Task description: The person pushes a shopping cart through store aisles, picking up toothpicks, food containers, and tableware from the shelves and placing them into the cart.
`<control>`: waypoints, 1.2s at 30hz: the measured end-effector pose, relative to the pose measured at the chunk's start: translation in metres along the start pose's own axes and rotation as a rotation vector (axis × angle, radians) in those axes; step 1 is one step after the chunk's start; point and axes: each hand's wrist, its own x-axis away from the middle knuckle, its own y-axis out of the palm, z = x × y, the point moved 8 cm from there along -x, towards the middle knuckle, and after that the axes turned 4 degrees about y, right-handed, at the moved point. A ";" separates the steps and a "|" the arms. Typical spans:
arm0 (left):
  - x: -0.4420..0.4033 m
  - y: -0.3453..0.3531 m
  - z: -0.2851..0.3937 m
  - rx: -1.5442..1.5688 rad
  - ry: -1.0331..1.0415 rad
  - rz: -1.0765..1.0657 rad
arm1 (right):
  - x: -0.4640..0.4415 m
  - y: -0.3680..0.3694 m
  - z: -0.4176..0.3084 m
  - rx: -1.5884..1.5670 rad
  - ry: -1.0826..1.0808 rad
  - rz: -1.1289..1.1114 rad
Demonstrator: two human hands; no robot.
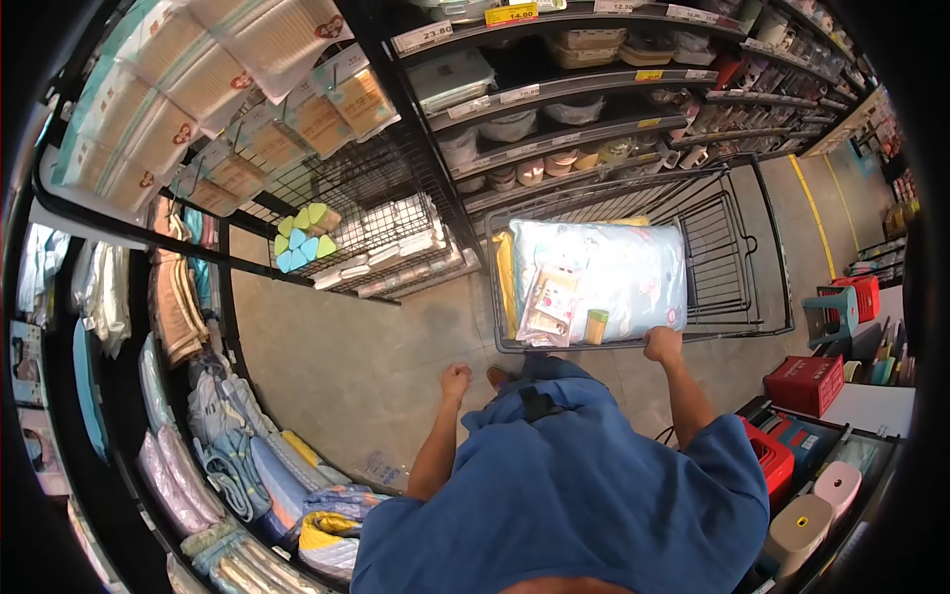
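My right hand [663, 344] is closed around the near rim of a black wire shopping cart [737, 247]. My left hand [455, 381] hangs away from the cart with its fingers curled, and nothing shows in it. In the cart lies a large, puffy light blue package [618, 272] with a faint print. On top of it rest a clear-wrapped packet [549, 307] with pictures and a small container with a green top [597, 326]. Something yellow [508, 282] sticks out from beneath the package on the left.
Shelves [564, 104] of bowls and food boxes stand beyond the cart. On the left, a wire rack [386, 233] holds green- and blue-topped containers, with cotton swab packs [188, 89] above. Folded textiles [237, 445] fill the lower left. Red baskets [804, 384] and bins stand right.
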 end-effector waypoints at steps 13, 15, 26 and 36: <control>0.027 0.104 0.224 -0.506 0.782 -0.054 | 0.017 -0.011 -0.025 -0.104 -0.103 -0.186; 0.015 0.121 0.232 -0.529 0.749 -0.109 | 0.007 -0.015 -0.032 -0.218 -0.192 -0.125; 0.029 0.180 0.216 -0.825 0.753 -0.359 | -0.017 -0.010 -0.179 -1.091 -0.157 -0.132; 0.000 0.186 0.183 -0.813 0.606 -0.580 | -0.006 0.012 -0.208 -1.163 -0.053 -0.256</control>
